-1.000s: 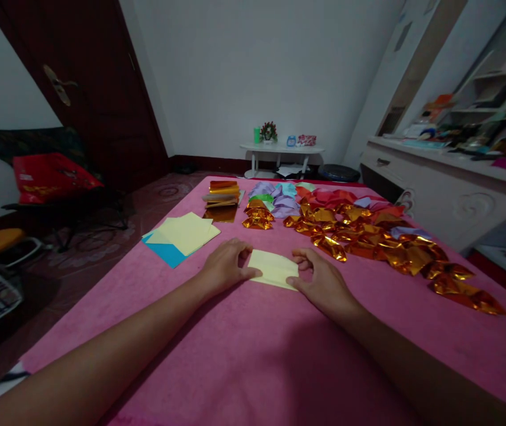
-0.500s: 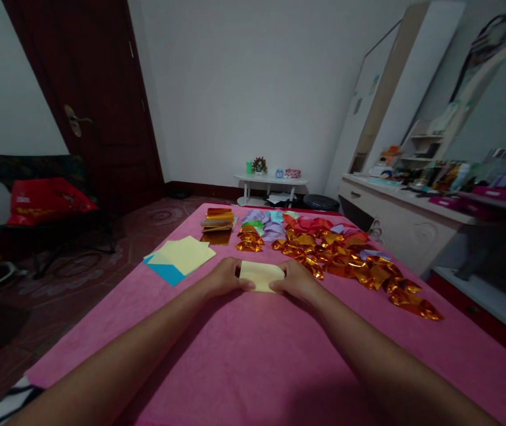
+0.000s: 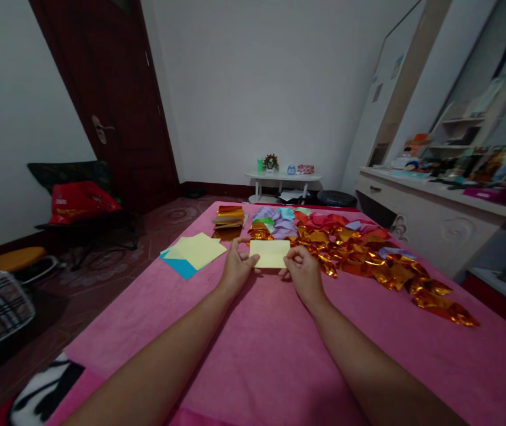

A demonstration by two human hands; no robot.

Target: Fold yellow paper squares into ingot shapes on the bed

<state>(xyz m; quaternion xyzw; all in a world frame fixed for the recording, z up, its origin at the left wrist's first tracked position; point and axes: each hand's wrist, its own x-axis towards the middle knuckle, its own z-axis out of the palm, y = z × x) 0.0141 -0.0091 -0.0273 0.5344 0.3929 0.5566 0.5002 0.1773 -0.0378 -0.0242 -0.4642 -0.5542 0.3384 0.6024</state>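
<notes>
A pale yellow folded sheet of paper is held up just above the pink cloth, its long side running left to right. My left hand grips its left end, thumb on the near face. At the right end, my right hand pinches the edge between thumb and fingers. Loose yellow sheets lie to the left of my left hand, with a blue sheet partly under them. Beyond and right of my right hand spreads a heap of shiny gold folded foil pieces.
A stack of gold foil sheets lies at the far left of the pink-covered surface. Purple, green and red folded papers lie at the far side. A white dresser stands right; a chair with a red bag stands left.
The folded yellow paper has been lifted and tipped up towards me. My right fingers have shifted to a pinch at its right edge. The camera view has turned slightly left.
</notes>
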